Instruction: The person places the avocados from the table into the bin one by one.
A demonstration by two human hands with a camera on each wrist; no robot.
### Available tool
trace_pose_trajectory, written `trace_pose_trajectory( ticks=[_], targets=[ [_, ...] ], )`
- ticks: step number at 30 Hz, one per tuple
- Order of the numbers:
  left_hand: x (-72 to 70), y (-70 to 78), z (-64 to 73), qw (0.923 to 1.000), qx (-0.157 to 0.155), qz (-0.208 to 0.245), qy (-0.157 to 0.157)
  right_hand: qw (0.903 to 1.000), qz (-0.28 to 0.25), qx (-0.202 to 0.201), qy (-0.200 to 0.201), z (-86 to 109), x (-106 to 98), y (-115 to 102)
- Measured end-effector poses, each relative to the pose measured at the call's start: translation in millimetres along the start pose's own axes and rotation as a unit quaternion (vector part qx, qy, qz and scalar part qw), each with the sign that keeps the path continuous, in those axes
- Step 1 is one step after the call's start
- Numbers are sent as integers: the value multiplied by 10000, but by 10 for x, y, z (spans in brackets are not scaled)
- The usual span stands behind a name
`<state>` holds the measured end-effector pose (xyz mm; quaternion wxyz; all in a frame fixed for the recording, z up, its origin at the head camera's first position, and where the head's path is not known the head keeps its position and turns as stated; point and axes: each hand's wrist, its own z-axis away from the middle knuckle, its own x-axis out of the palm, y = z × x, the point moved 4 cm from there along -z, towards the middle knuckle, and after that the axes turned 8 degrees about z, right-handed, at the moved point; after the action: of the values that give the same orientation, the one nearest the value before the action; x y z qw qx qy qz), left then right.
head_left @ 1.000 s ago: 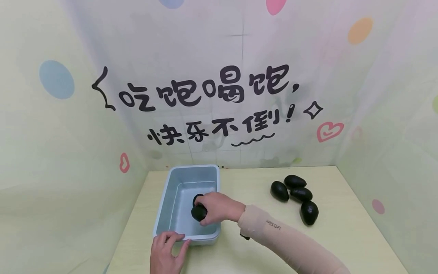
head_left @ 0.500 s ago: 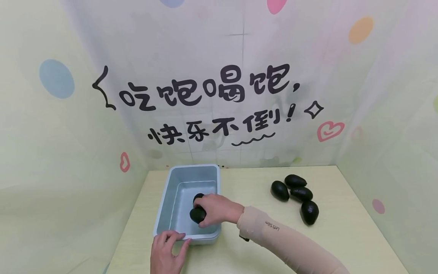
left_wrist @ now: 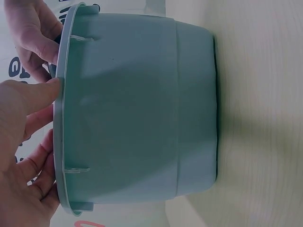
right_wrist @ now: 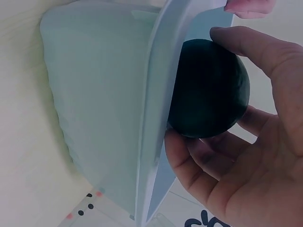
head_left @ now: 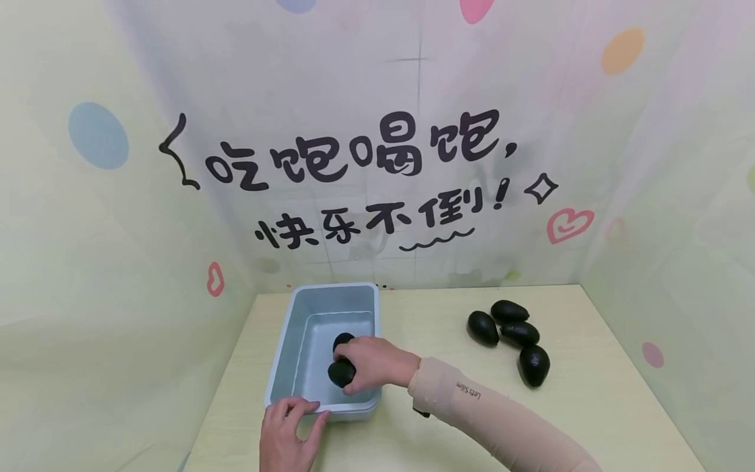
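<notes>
My right hand [head_left: 374, 364] grips a dark, smooth avocado [head_left: 341, 373] inside the pale blue plastic tub [head_left: 276, 354], low over its right side. The right wrist view shows the thumb on one side of the avocado [right_wrist: 208, 90] and bent fingers on the other, close by the rim. Another dark rounded shape [head_left: 343, 340], like a second avocado, peeks out just beyond the fingers, mostly hidden by them. With thumb and fingertips, my left hand [head_left: 289, 436] holds the tub's near rim; the left wrist view has them spread along that rim [left_wrist: 60, 118].
Several more avocados [head_left: 519, 334] lie grouped at the right back of the pale wooden table [head_left: 436, 328]. Printed cloth walls [head_left: 377, 269] stand behind and to both sides. The tub's far end sits near the back wall.
My right hand and its avocado have shifted a few pixels left and down within the tub. The left hand stays on the rim, and the grouped avocados have not moved.
</notes>
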<state>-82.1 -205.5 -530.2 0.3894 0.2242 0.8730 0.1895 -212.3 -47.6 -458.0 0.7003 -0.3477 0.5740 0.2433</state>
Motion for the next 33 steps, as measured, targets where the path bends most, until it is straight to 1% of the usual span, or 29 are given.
trace_pose_trajectory(
  ticks=[4, 9, 12, 19, 25, 28, 33],
  targets=[
    [-4, 2, -2, 10000, -46, 22, -15, 10000, 42, -26, -8, 9, 6, -8],
    [1, 9, -12, 9997, -194, -34, -116, 9999, 150, -28, -13, 13, 3, -5],
    [5, 9, -13, 9997, -212, -63, -130, 9999, 153, -15, -32, 11, 10, 4],
    [4, 11, 2, 10000, -21, 29, 2, 9999, 101, -17, -37, 16, 17, 11],
    [8, -1, 9, 9997, 152, 175, 118, 10000, -56, 3, 1, 25, -3, 45],
    [10, 1, 12, 9998, 95, 126, 93, 9999, -131, 0, 45, 27, -12, 65],
    [18, 5, 12, 9999, -113, -9, -39, 9993, -336, 27, 130, 44, -63, 114]
  ],
)
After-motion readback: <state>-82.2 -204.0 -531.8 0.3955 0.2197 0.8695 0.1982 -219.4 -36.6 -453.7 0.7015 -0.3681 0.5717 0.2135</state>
